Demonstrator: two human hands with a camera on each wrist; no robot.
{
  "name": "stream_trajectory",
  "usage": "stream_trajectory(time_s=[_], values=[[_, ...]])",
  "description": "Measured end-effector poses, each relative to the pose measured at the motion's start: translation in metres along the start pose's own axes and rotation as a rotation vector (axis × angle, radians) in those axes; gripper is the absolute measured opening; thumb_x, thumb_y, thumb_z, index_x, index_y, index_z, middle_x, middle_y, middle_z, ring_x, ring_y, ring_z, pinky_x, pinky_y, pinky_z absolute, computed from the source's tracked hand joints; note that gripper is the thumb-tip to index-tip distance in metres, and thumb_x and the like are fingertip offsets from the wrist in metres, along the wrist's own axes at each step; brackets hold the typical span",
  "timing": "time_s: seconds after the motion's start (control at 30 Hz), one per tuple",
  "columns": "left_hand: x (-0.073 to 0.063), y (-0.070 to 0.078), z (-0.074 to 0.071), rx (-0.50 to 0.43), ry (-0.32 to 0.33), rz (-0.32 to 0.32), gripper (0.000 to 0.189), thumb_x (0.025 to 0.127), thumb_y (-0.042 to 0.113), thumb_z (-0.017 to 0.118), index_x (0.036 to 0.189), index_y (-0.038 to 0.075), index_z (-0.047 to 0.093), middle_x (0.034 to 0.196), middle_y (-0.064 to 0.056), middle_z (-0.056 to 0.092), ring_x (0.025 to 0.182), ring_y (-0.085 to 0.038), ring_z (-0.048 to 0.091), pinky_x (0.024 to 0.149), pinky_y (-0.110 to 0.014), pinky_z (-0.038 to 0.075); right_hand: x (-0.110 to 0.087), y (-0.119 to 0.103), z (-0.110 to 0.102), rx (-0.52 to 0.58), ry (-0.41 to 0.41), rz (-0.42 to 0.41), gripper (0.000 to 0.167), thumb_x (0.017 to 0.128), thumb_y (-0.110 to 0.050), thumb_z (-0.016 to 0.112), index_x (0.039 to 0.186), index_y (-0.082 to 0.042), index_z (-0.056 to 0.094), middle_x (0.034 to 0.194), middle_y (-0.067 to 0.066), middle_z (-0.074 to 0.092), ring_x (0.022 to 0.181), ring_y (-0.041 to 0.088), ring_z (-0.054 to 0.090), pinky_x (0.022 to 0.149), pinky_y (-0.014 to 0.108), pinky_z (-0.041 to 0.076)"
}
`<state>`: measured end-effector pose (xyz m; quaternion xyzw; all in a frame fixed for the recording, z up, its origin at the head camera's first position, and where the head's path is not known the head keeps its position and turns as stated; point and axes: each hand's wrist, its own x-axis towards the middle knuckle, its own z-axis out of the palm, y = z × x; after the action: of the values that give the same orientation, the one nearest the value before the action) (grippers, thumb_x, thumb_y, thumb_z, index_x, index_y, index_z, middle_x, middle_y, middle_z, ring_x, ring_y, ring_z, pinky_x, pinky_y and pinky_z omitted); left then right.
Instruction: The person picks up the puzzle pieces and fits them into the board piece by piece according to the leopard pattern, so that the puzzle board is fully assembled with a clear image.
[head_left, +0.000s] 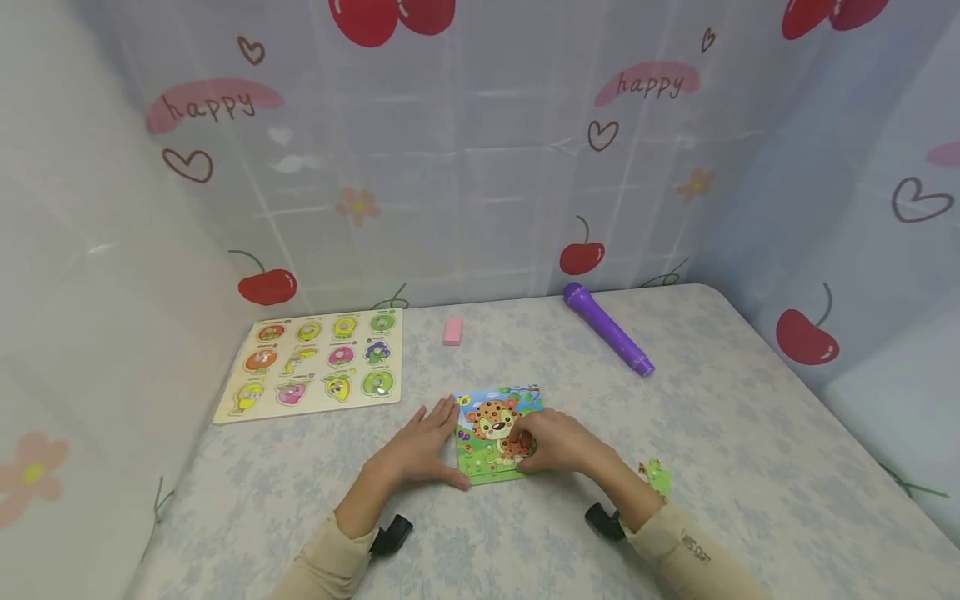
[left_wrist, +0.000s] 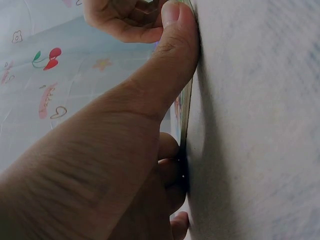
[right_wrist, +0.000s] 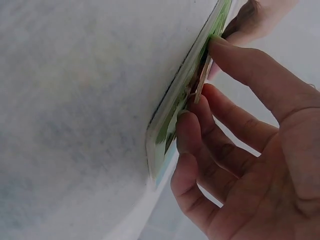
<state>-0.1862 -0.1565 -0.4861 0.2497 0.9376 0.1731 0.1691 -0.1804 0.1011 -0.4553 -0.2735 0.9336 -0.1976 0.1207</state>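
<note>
A square picture puzzle (head_left: 472, 462) showing a cartoon leopard on grass lies flat on the table in the head view. My left hand (head_left: 416, 446) rests at its left side, fingers extended along the edge and the thumb touching the lower left corner. Over the right part of the picture, my right hand (head_left: 558, 442) pinches a thin puzzle piece (right_wrist: 201, 82) between thumb and fingers. In the right wrist view this piece is tilted up from the board. My right hand hides part of the leopard's body in the head view.
A fruit peg board (head_left: 318, 406) lies at the back left. Beyond the puzzle are a pink eraser-like block (head_left: 452, 331) and a purple toy microphone (head_left: 611, 329). A small green piece (head_left: 657, 476) lies beside my right forearm. Printed curtains (head_left: 480, 192) surround the table.
</note>
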Motion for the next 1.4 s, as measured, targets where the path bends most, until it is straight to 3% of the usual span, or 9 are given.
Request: stream_trajectory(time_s=[0.57,0.97,1.23,1.4], values=[[0.0,0.001,-0.002,-0.007,0.012,-0.001,0.125,0.067,0.066,0.077,0.155,0.002,0.016,0.165,-0.012,0.008,0.154,-0.025,0.007,0.126,-0.05,0.007,0.0,0.003,0.0,0.078,0.005,-0.002,0.026,0.078,-0.02,0.081,0.101,-0.011,0.075,0.092,-0.004,0.072,0.079,0.008,0.06,0.067,0.028,0.051],[0.0,0.002,-0.003,-0.019,-0.002,-0.003,0.124,0.067,0.065,0.077,0.155,0.002,0.016,0.165,-0.012,0.007,0.154,-0.025,0.006,0.126,-0.05,0.006,-0.002,0.003,0.0,0.079,0.02,0.007,0.028,0.077,-0.024,0.082,0.101,-0.012,0.075,0.095,-0.004,0.072,0.081,0.008,0.06,0.071,0.031,0.052],[0.002,0.0,-0.001,-0.026,-0.007,0.011,0.126,0.068,0.067,0.075,0.156,0.001,0.013,0.165,-0.012,0.004,0.154,-0.024,0.004,0.126,-0.049,0.006,-0.016,0.011,-0.007,0.073,0.039,0.019,0.032,0.078,-0.026,0.082,0.104,-0.011,0.073,0.097,-0.001,0.071,0.083,0.012,0.062,0.069,0.029,0.052],[0.001,0.0,0.0,-0.053,-0.02,0.006,0.124,0.068,0.063,0.076,0.155,0.001,0.012,0.165,-0.012,0.002,0.154,-0.024,0.002,0.126,-0.048,0.005,-0.033,0.021,-0.014,0.065,0.055,0.051,0.037,0.077,-0.025,0.082,0.109,-0.008,0.072,0.096,0.0,0.069,0.074,0.007,0.056,0.063,0.024,0.047]])
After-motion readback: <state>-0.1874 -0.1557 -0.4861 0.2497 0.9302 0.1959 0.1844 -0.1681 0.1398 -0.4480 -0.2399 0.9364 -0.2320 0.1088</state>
